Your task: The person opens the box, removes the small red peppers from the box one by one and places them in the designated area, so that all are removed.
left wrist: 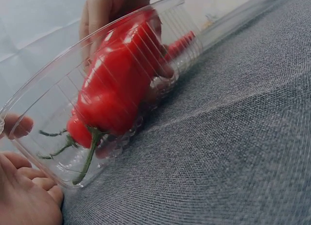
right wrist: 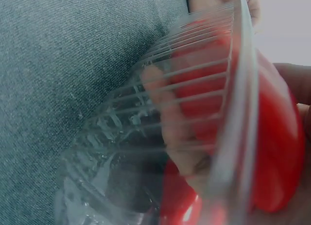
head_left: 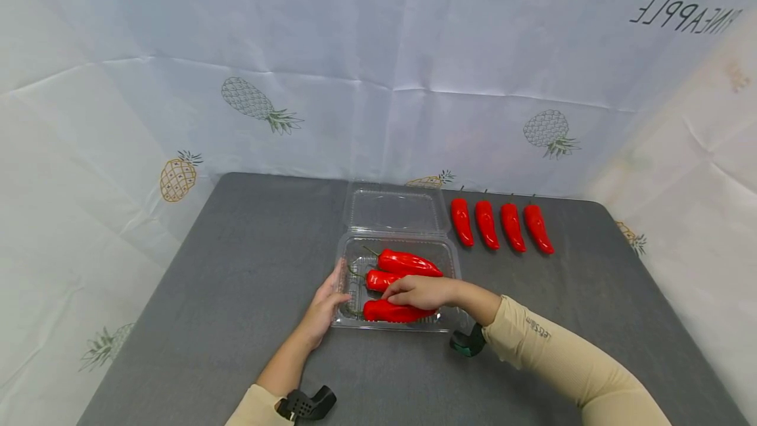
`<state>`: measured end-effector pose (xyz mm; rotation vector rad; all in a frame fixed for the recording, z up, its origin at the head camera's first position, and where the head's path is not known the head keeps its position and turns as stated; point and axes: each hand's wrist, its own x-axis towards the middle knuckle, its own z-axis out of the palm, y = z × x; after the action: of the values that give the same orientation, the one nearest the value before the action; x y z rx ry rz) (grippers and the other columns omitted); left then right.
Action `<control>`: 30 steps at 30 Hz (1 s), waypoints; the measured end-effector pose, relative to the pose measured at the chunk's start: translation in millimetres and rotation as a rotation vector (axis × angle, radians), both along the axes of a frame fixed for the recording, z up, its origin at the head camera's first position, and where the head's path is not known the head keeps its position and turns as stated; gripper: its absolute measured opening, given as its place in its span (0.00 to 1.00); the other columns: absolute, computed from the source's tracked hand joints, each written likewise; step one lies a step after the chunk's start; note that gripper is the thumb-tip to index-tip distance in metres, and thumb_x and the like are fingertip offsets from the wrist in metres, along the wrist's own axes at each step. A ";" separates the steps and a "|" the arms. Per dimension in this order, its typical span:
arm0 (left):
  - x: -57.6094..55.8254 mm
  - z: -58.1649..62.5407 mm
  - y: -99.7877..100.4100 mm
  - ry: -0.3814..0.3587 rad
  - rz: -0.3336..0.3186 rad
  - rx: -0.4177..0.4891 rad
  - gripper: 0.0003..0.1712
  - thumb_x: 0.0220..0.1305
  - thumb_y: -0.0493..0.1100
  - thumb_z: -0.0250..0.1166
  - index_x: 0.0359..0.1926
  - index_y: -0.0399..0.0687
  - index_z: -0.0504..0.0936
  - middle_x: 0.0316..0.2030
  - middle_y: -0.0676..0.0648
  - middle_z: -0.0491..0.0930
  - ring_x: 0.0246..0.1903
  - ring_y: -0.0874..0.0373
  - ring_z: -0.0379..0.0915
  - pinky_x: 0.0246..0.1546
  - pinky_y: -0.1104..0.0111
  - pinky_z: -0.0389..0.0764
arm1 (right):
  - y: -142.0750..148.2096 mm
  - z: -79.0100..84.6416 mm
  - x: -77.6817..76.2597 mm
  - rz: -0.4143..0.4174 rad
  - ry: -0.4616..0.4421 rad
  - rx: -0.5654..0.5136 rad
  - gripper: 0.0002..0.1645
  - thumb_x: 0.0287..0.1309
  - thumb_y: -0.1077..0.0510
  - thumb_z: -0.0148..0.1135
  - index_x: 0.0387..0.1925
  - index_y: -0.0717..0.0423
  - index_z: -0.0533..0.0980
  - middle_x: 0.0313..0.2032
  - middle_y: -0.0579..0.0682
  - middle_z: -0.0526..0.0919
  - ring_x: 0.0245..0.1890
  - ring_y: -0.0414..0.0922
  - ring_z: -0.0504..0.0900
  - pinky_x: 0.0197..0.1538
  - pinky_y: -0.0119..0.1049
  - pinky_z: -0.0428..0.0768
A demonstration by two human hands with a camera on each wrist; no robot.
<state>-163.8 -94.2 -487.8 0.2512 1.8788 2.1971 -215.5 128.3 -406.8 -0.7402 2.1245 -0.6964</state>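
A clear plastic clamshell container (head_left: 398,329) stands on the table with its lid (head_left: 395,209) folded back. Three red chili peppers with green stems are in the base: one at the back (head_left: 408,261), one in the middle (head_left: 378,279) and one in front (head_left: 390,311). My right hand (head_left: 422,291) reaches in from the right and grips the front pepper, its fingers around the pepper's body, seen through the wall in the right wrist view. At the left side, my left hand (head_left: 322,307) holds the container, thumb (left wrist: 20,126) over the rim and fingers outside.
Several more red chili peppers (head_left: 485,224) lie in a row on the grey cloth-covered table (head_left: 266,248), right of the lid. Behind the table hangs a white curtain (head_left: 378,130) printed with pineapples.
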 end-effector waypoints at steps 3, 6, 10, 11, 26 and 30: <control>-0.2 0.4 -0.3 -0.006 0.002 -0.005 0.42 0.59 0.31 0.46 0.72 0.36 0.36 0.74 0.42 0.32 0.73 0.50 0.24 0.68 0.77 0.40 | -0.8 -0.6 0.6 -0.010 -0.037 -0.016 0.17 0.64 0.55 0.51 0.51 0.54 0.76 0.46 0.45 0.79 0.45 0.39 0.71 0.51 0.35 0.71; -0.3 0.5 -0.3 -0.009 0.004 -0.011 0.42 0.59 0.31 0.46 0.72 0.36 0.36 0.74 0.43 0.32 0.73 0.51 0.24 0.69 0.71 0.37 | -1.1 -1.9 0.6 -0.006 -0.063 -0.047 0.18 0.63 0.54 0.52 0.53 0.53 0.75 0.45 0.44 0.78 0.43 0.39 0.72 0.50 0.34 0.72; -0.1 0.4 -0.1 0.007 0.004 -0.008 0.42 0.59 0.31 0.46 0.71 0.34 0.37 0.73 0.41 0.32 0.72 0.49 0.24 0.61 0.89 0.45 | -0.5 -2.6 -0.1 0.010 -0.098 -0.088 0.23 0.61 0.54 0.55 0.58 0.52 0.72 0.39 0.43 0.77 0.39 0.39 0.73 0.43 0.32 0.74; 0.1 0.6 0.0 0.010 0.004 -0.007 0.42 0.59 0.31 0.46 0.71 0.34 0.37 0.73 0.41 0.32 0.72 0.48 0.24 0.58 0.91 0.47 | 0.0 -2.8 -0.4 0.015 -0.101 -0.095 0.24 0.61 0.54 0.56 0.59 0.51 0.72 0.36 0.44 0.76 0.37 0.39 0.72 0.41 0.31 0.73; 1.0 3.8 -0.1 0.018 0.001 0.022 0.43 0.59 0.30 0.47 0.71 0.34 0.36 0.73 0.40 0.31 0.72 0.48 0.21 0.69 0.68 0.33 | 10.0 2.3 5.0 -0.026 -0.050 -0.129 0.27 0.61 0.52 0.55 0.62 0.49 0.69 0.52 0.44 0.79 0.47 0.40 0.69 0.44 0.31 0.73; 1.8 3.9 -0.3 0.019 0.001 0.015 0.43 0.59 0.30 0.47 0.71 0.34 0.36 0.73 0.40 0.30 0.72 0.48 0.21 0.64 0.85 0.41 | 15.6 4.7 7.6 -0.036 -0.024 -0.139 0.27 0.61 0.51 0.55 0.62 0.48 0.69 0.49 0.46 0.81 0.46 0.41 0.70 0.42 0.31 0.74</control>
<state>-162.0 -94.5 -483.9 0.2746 1.8735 2.2181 -208.0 143.9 -402.1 -0.7652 2.0879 -0.8752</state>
